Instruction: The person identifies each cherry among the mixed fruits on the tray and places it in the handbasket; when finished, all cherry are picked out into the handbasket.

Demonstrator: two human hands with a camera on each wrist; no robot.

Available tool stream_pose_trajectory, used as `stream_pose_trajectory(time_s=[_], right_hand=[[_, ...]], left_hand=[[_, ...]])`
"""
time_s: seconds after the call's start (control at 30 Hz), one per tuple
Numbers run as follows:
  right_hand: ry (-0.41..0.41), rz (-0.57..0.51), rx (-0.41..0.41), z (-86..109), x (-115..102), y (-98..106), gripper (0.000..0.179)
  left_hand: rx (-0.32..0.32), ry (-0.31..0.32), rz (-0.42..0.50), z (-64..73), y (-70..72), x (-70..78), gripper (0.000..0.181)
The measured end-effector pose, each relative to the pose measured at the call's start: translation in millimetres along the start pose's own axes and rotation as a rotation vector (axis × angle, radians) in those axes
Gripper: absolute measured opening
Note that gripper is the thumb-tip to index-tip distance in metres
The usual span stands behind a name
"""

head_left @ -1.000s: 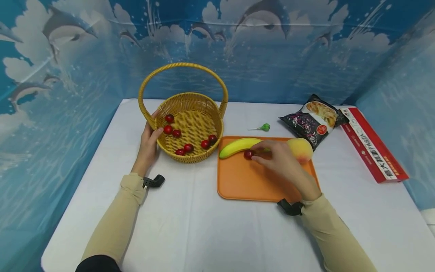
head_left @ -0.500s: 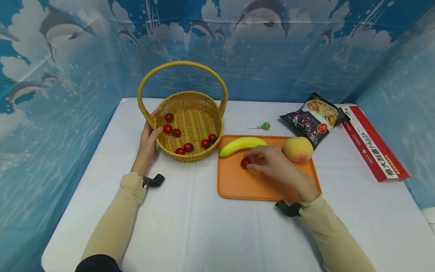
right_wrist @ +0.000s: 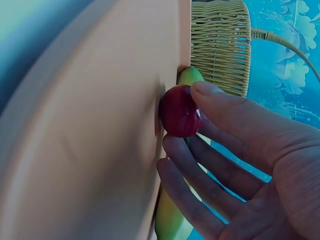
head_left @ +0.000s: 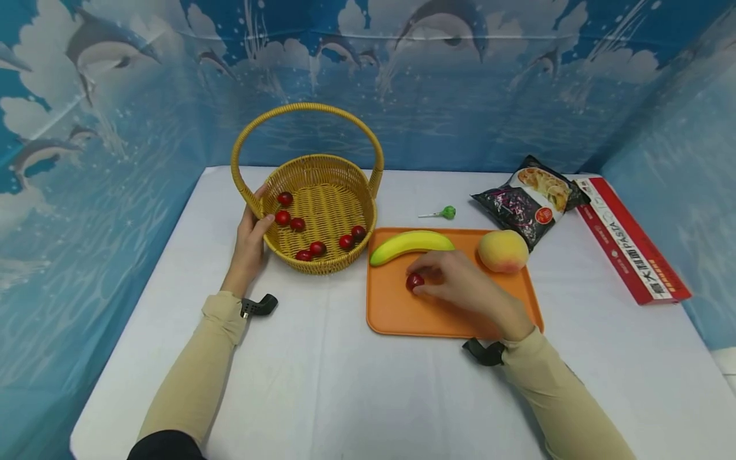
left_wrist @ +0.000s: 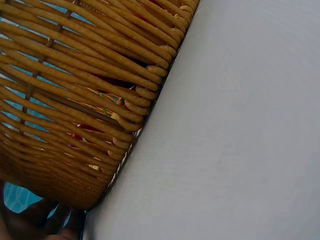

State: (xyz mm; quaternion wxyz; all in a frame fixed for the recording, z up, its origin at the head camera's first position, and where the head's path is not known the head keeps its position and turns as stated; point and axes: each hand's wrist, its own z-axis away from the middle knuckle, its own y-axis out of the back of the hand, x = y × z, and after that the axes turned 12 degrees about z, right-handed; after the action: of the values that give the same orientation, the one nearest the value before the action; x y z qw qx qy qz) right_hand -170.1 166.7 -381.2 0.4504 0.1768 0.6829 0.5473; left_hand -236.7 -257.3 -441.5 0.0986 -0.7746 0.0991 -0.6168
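My left hand (head_left: 247, 246) grips the left side of a yellow wicker basket (head_left: 324, 207), thumb over the rim. Several red cherries (head_left: 317, 248) lie inside. In the left wrist view the basket's woven wall (left_wrist: 75, 100) hides most of the contents, with fingers (left_wrist: 62, 220) below it. Over an orange tray (head_left: 397, 319), my right hand (head_left: 460, 281) pinches a dark red cherry (head_left: 414, 282) between thumb and fingers. The right wrist view has this cherry (right_wrist: 179, 111) close against the tray surface; whether it touches is unclear. A banana (head_left: 411, 245) lies just behind that hand.
A peach (head_left: 503, 251) sits at the tray's back right. Behind the tray lies a green lollipop (head_left: 447, 212). A black snack packet (head_left: 531, 201) and a red pasta box (head_left: 635, 246) lie to the right. A blue dolphin-print curtain (head_left: 437, 121) hangs behind the table.
My right hand has shifted slightly left and toward me with the cherry, away from the banana and peach, which are now less covered. The left hand and basket stay put.
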Motion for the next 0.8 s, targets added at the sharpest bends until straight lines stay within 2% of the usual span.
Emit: stream_pose_trajectory(time_s=[0.53,0.8], right_hand=[[-0.009,0.029,-0.019,1.9,2.9,2.8,0.035],[0.021,0.042,-0.011,2.2,4.2,0.3,0.032]], left_hand=[[-0.009,0.007,0.002,-3.5,-4.3,-2.6,0.064],[0.009,0.012,-0.01,2.3,-2.5,-0.1,0.062]])
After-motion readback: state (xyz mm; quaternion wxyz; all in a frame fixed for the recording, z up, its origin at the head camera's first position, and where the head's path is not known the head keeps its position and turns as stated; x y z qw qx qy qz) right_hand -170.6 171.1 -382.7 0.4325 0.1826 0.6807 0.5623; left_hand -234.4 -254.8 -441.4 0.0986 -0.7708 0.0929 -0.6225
